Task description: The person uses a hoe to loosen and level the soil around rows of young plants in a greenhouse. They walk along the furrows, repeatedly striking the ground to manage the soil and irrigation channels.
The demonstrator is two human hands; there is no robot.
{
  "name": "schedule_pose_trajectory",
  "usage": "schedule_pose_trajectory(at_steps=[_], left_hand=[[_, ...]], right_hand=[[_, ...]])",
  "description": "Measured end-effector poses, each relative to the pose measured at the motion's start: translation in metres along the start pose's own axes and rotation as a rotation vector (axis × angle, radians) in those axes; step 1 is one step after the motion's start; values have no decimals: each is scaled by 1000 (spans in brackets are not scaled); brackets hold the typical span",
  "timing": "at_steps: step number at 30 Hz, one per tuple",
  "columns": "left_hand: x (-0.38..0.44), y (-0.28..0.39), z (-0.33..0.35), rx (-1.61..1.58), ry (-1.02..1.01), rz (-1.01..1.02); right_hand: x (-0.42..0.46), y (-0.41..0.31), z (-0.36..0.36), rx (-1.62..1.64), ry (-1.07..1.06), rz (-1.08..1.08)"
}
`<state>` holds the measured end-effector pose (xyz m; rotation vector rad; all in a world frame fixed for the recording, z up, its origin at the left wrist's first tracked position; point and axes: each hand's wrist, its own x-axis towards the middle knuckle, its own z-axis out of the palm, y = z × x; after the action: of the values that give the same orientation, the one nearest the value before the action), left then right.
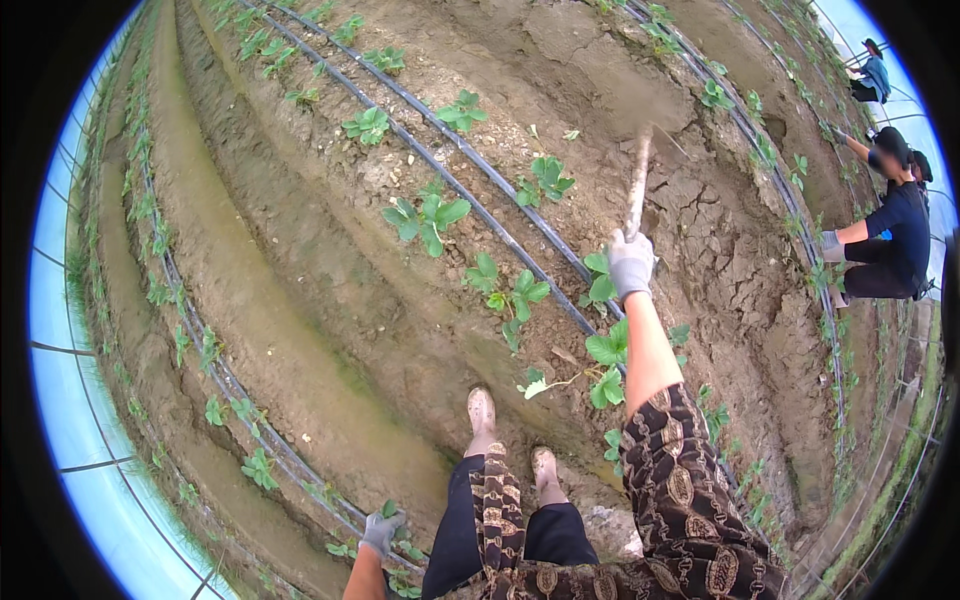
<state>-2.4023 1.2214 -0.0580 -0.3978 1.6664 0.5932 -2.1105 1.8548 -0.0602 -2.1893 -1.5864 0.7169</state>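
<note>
My right hand [631, 262], in a grey-white glove, is shut on the pale wooden handle [640, 180] of a hand tool. Its far end reaches over the muddy furrow, where a thin, blurred metal piece juts out. That wrist is just above strawberry-like plants [609, 345] beside twin black drip lines [480, 251]. Low at left, my left hand [381, 531], gloved too, hangs near another planted row. A green leaf [388, 508] shows at its fingers; I cannot tell whether the hand holds it or it lies below.
My mud-covered boots [481, 412] stand in the wet furrow [405, 405] left of the bed. More plants [427, 221] grow along the drip lines. Another row with drip hoses [780, 172] runs at right. People [889, 225] crouch or bend there. Greenhouse film [67, 375] curves along the left.
</note>
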Motion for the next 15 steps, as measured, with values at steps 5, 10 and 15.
schedule_pose_trajectory(at_steps=[5,10,15], left_hand=[[-3,6,9,-44,8,-66],[2,-11,-7,-77,18,-58],[20,-3,-4,-19,19,-64]], right_hand=[[-45,59,43,-418,-473,-137],[-4,-1,19,-22,-340,-129],[54,-89,43,-98,43,-300]])
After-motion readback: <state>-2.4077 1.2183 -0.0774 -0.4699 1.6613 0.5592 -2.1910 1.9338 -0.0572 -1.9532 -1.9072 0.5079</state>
